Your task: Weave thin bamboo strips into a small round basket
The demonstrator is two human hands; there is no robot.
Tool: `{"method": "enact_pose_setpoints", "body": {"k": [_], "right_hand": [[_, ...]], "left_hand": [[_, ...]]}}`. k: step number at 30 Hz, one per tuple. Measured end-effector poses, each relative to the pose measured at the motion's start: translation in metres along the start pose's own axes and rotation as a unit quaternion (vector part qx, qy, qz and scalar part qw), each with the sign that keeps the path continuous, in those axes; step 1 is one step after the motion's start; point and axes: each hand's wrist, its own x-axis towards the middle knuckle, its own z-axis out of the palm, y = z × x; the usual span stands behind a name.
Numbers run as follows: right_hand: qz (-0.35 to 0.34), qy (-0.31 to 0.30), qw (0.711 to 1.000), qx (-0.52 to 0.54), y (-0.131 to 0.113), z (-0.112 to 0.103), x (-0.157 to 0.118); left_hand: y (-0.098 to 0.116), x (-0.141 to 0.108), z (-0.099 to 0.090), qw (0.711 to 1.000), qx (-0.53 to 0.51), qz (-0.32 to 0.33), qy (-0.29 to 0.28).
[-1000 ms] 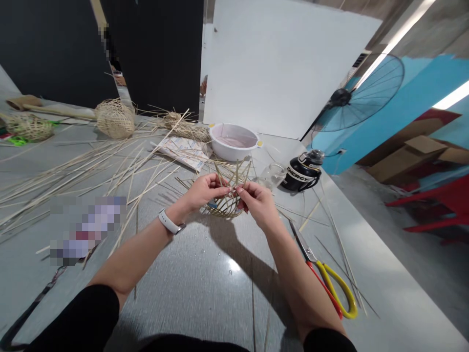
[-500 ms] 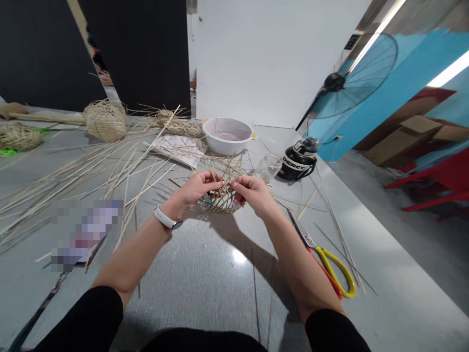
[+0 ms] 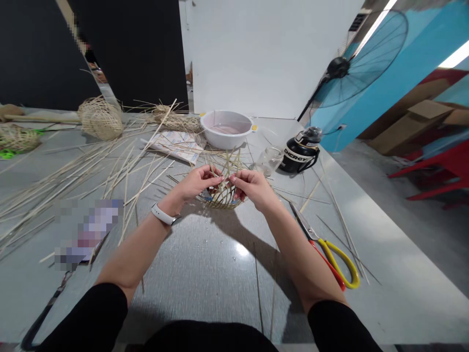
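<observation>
A small, partly woven bamboo basket (image 3: 222, 199) rests on the grey table in front of me, with loose strip ends standing up from its rim. My left hand (image 3: 201, 182) grips the strips on its left side, thumb and fingers pinched together. On the other side, my right hand (image 3: 249, 186) pinches strips close to the left fingertips. Both thumbs nearly meet over the basket's upper edge. Bits of blue show low on the weave. The fingers behind the strips are partly hidden.
Scissors (image 3: 322, 247) with red and yellow handles lie by my right forearm. Behind the basket stand a white basin (image 3: 227, 139), a glass jar (image 3: 269, 160) and a black jug (image 3: 298, 155). Loose bamboo strips (image 3: 106, 168) spread leftward, near a woven basket (image 3: 99, 119) and a blurred-out phone-like object (image 3: 90, 232).
Both hands keep hold of the basket strips with only slight finger shifts. The whole view has tilted a little, so the table things appear slightly higher.
</observation>
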Motion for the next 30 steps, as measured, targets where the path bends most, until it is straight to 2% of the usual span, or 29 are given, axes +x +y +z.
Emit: {"method": "enact_pose_setpoints", "body": {"k": [16,30], "right_hand": [[0.016,0.005,1.0,0.002,0.0012,-0.0005,0.0018],[0.036,-0.043,0.998,0.042,-0.004,-0.0068,0.0008]], "left_hand": [[-0.0068,0.0009,-0.0004,1.0,-0.029,-0.008,0.0],[-0.0038,0.0002,-0.0016,0.999,-0.033,-0.021,-0.016]]}}
